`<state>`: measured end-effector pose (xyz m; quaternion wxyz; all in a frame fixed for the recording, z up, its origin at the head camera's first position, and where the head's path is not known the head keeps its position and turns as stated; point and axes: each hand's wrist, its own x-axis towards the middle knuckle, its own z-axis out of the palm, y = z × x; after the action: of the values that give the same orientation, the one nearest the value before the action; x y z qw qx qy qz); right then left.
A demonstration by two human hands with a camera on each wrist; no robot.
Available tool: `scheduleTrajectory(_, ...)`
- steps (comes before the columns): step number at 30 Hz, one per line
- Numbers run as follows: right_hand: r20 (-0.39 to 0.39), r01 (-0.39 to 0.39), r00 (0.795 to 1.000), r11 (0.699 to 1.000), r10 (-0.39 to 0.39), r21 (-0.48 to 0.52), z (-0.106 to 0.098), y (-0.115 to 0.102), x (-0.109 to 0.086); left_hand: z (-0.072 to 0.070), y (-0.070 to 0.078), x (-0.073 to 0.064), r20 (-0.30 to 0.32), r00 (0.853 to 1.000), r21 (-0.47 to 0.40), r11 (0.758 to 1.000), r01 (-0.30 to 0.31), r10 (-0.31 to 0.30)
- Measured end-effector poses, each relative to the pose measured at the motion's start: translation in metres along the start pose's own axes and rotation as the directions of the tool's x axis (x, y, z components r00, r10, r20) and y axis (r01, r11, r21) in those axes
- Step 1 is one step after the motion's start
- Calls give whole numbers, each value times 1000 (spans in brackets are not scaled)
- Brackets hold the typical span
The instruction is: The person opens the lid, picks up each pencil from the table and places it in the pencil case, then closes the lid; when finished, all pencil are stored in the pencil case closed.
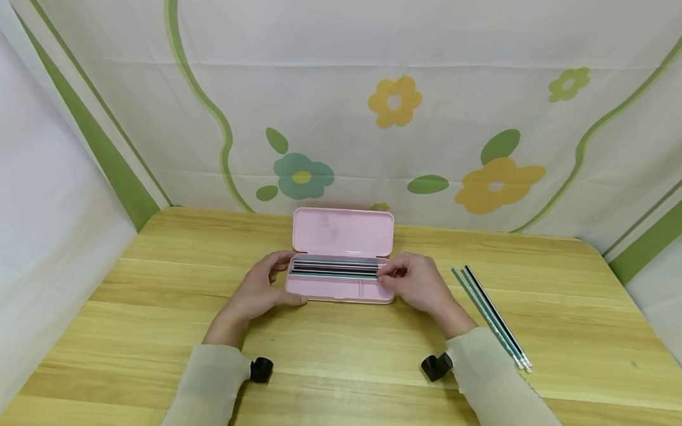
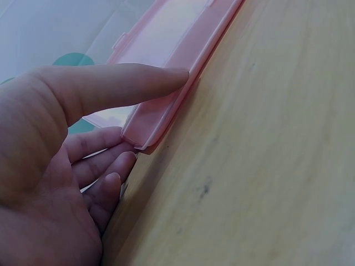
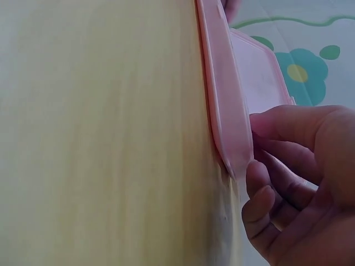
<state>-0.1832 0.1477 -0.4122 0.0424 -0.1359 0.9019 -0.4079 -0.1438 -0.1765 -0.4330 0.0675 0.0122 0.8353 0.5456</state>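
Observation:
A pink pencil case [image 1: 323, 289] lies on the table with its lid [image 1: 342, 233] raised at the back. Several dark and teal pencils [image 1: 333, 267] lie side by side in its rear compartment. My left hand [image 1: 257, 291] holds the case's left end, the thumb [image 2: 161, 82] along the front rim and the other fingers round the end and back. At the right end, my right hand [image 1: 422, 284] pinches the end of a pencil between thumb and forefinger, just over the rear compartment. In the right wrist view the case's wall hides the pencils.
Right of the case, beside my right forearm, lie 3 loose pencils [image 1: 488, 315], two teal and one dark, their eraser ends toward me. A small divider [image 1: 360, 289] splits the front compartment. Behind the wooden table [image 1: 333, 390] hangs a flowered cloth [image 1: 334, 111].

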Motion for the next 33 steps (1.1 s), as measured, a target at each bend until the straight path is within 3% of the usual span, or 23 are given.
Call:
scheduleTrajectory(23, 8, 65, 998, 998, -65, -10, 0, 1, -9, 0, -2, 1, 0, 1000, 19, 1000, 9, -9)
scheduleTrajectory(33, -114, -61, 991, 994, 71, 88, -13, 6, -22, -1, -2, 0, 1, 1000, 26, 1000, 5, -5)
